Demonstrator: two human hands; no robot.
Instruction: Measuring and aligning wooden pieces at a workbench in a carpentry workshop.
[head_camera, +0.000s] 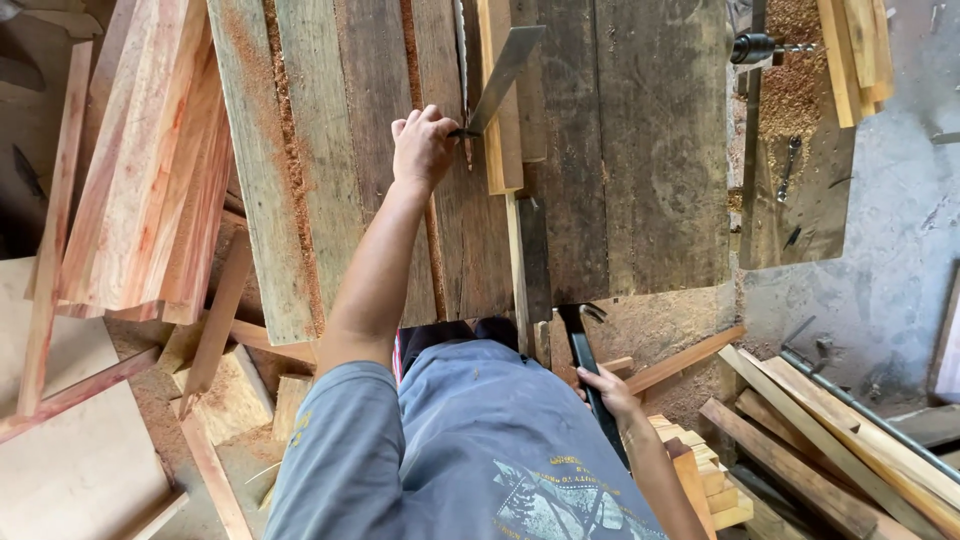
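Note:
My left hand (422, 145) reaches out over a worn plank workbench (640, 150) and is closed on the near end of a flat grey metal blade (505, 65), perhaps a square, which slants up and to the right. The blade lies across a pale wooden strip (500, 150) resting on the bench. My right hand (610, 392) hangs low beside my hip, gripping the black handle of a claw hammer (580, 335) whose head points toward the bench edge. My grey shirt fills the bottom centre.
Reddish sawn boards (140, 170) are stacked at the left, with offcuts on the floor below. A drill chuck (755, 47) and a sawdust pile (790, 85) sit at the upper right. Long battens (830, 440) and small stacked blocks (710, 480) lie at the lower right.

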